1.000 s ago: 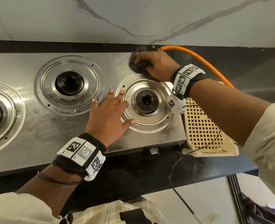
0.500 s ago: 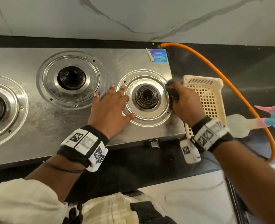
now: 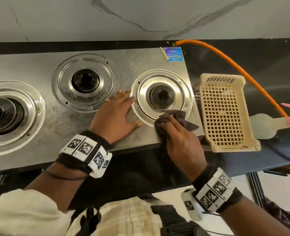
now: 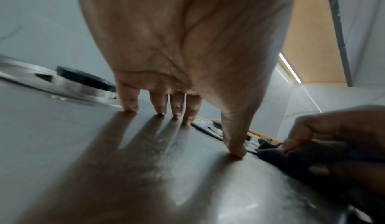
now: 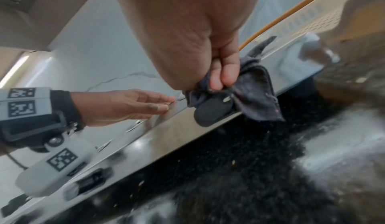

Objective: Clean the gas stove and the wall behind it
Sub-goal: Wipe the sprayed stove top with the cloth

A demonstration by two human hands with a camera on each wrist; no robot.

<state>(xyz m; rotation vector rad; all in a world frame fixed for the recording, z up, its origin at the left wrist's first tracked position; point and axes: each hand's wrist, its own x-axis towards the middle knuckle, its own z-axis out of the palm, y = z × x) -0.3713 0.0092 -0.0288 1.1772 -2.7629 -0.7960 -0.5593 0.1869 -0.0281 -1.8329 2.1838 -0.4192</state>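
Note:
The steel gas stove [image 3: 48, 120] lies across the black counter with three burners, below the grey marble wall [image 3: 140, 16]. My right hand [image 3: 178, 133] grips a dark grey cloth [image 3: 173, 116] and presses it on the front rim of the right burner ring [image 3: 161, 96], near the stove's front right corner. In the right wrist view the cloth [image 5: 254, 89] is bunched under my curled fingers [image 5: 225, 74] above a black knob [image 5: 212, 110]. My left hand [image 3: 117, 113] rests flat on the steel between the middle and right burners, its fingertips [image 4: 129, 107] spread on the surface.
A cream plastic basket [image 3: 224, 113] sits upside down just right of the stove. An orange gas hose [image 3: 234, 65] curves behind and around it. A spray bottle [image 3: 268, 125] lies on the counter at far right. A blue sticker [image 3: 173, 54] marks the stove's back right corner.
My right hand has carried the cloth from the back right corner, down the right side of the burner, to the front of the burner ring. The left hand has stayed flat in place.

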